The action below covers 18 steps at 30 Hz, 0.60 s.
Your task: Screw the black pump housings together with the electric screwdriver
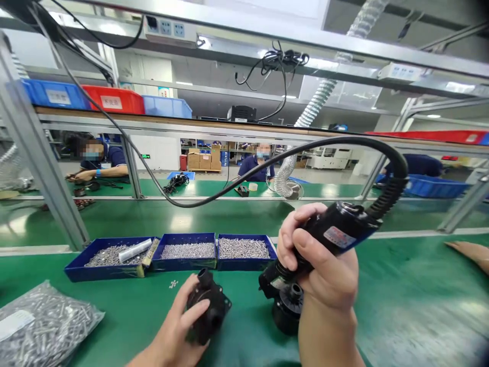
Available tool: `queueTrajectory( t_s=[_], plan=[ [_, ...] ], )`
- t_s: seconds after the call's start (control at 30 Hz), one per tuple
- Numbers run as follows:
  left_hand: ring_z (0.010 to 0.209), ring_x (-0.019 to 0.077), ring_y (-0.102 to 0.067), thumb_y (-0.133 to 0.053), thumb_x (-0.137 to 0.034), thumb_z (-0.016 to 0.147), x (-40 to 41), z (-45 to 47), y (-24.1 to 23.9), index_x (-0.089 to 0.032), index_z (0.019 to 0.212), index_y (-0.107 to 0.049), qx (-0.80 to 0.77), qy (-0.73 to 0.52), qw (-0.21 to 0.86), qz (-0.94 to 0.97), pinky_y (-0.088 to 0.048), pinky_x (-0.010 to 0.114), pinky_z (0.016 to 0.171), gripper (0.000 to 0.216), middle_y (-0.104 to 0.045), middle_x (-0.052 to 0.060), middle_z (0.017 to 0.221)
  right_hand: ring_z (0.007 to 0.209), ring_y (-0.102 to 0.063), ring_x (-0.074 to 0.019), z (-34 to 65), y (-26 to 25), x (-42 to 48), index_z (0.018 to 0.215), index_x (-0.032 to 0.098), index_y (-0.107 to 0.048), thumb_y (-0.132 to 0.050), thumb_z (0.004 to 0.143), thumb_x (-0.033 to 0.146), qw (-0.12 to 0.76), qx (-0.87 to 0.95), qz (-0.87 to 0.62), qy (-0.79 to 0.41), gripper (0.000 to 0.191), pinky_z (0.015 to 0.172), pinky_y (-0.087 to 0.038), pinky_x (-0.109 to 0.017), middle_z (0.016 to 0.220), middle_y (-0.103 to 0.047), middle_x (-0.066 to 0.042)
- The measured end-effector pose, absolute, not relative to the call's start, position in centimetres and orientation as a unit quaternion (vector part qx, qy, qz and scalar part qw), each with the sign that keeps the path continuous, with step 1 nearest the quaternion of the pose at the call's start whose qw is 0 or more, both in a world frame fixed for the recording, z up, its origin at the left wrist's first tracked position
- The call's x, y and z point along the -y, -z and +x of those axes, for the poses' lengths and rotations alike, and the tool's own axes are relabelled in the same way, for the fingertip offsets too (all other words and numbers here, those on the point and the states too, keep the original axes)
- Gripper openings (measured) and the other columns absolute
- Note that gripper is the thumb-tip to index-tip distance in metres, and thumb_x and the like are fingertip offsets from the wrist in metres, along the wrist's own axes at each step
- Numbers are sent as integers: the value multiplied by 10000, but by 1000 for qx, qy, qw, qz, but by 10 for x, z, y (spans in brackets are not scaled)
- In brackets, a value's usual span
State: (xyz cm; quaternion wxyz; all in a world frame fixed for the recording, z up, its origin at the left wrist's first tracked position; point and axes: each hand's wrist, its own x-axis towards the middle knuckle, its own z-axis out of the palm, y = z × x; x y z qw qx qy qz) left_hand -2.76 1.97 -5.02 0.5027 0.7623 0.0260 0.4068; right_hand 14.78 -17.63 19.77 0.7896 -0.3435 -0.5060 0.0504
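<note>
My right hand (324,265) is closed around a black electric screwdriver (336,232) with a thick black cable (267,163) running up and to the left. The tool points down-left, above a black round plastic part (287,311) standing on the green mat. My left hand (179,326) grips a second black plastic housing (209,308) and holds it tilted on the mat, to the left of the first part.
Three blue trays of small metal screws (187,252) sit in a row behind the parts. A clear bag of screws (42,321) lies at the front left. A few loose screws (173,283) lie on the mat. Other people work at benches beyond the metal frame (42,168).
</note>
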Motion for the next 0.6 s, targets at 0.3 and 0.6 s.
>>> queueTrajectory(
  t_s=[0.3, 0.6],
  plan=[
    [1116, 372, -698, -711, -724, 816, -24, -22, -5, -117, 1367, -609, -10, -138, 909, 392, -519, 482, 1011, 826, -690, 204, 1252, 483, -567, -114, 150, -196, 181, 1069, 251, -639, -804, 924, 265, 787, 486, -374, -64, 220, 445, -430, -209, 774, -608, -8],
    [891, 293, -707, -680, -914, 654, -31, -27, -9, -135, 1251, -719, 97, 15, 929, 356, -473, 342, 812, 982, -750, 159, 1092, 451, -511, -145, 167, -184, 178, 1041, 285, -641, -821, 844, 267, 797, 436, -408, -95, 268, 409, -407, -279, 743, -542, -14]
  ],
)
